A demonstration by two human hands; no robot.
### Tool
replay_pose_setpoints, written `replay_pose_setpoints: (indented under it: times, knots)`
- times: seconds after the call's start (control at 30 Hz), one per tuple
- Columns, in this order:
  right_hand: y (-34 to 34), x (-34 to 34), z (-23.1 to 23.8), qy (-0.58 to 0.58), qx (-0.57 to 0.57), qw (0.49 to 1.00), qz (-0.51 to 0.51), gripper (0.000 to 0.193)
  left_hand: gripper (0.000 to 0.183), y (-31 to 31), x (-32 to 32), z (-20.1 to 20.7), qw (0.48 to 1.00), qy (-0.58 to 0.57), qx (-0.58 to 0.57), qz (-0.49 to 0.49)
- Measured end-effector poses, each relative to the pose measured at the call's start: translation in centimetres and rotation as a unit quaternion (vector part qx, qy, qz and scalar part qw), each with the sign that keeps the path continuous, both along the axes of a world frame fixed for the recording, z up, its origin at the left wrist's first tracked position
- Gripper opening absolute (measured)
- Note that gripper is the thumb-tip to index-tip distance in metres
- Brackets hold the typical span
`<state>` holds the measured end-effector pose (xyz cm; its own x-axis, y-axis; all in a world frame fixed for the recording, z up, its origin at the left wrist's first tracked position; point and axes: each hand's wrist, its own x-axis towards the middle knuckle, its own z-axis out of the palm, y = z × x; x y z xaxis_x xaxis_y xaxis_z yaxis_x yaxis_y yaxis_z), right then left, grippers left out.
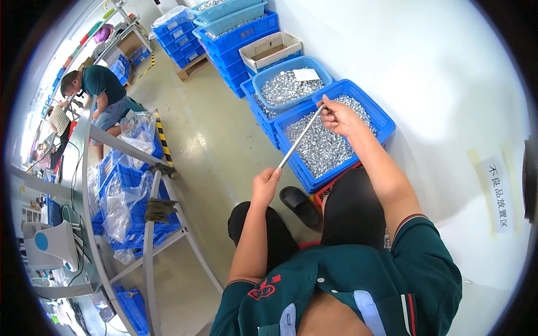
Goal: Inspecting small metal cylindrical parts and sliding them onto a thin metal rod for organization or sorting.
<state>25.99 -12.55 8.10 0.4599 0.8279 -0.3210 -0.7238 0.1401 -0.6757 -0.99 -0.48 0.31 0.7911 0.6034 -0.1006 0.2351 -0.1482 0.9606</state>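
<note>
A thin, pale metal rod (302, 136) slants between my two hands. My left hand (265, 186) is closed around its near, lower end, above the floor by my knees. My right hand (338, 116) pinches the far, upper end over a blue plastic crate (377, 112). Many small silvery metal parts (330, 154) fill that crate beneath the rod and my right hand. Their exact kind is too small to make out. Just behind stands a light blue basket (323, 71) with similar parts (286, 89) and a white slip of paper (305, 74) on top.
Farther back are an open cardboard box (272, 59) and stacked blue crates (241, 42) along the white wall (381, 39). A metal frame (148, 252) rises at my left, with plastic-wrapped crates (131, 196) beyond it. One person (103, 84) bends over there. A black slipper (300, 207) shows below.
</note>
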Motion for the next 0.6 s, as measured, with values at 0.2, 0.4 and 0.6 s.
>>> replay_pose_setpoints:
  times: [0.2, 0.4, 0.6]
  knots:
    - [-0.3, 0.0, 1.3, -0.238, -0.074, 0.968, 0.011, 0.026, 0.033, 0.0, -0.1, 0.1, 1.000, -0.007, 0.007, 0.007]
    - [-0.7, -0.4, 3.6, -0.380, -0.171, 0.909, 0.023, 0.024, 0.034, 0.2, -0.5, 0.4, 1.000, 0.003, -0.001, -0.006]
    - [-1.1, -0.6, 4.7, -0.429, -0.200, 0.880, 0.053, 0.024, 0.033, 0.1, -0.6, 0.8, 1.000, -0.011, 0.020, -0.012]
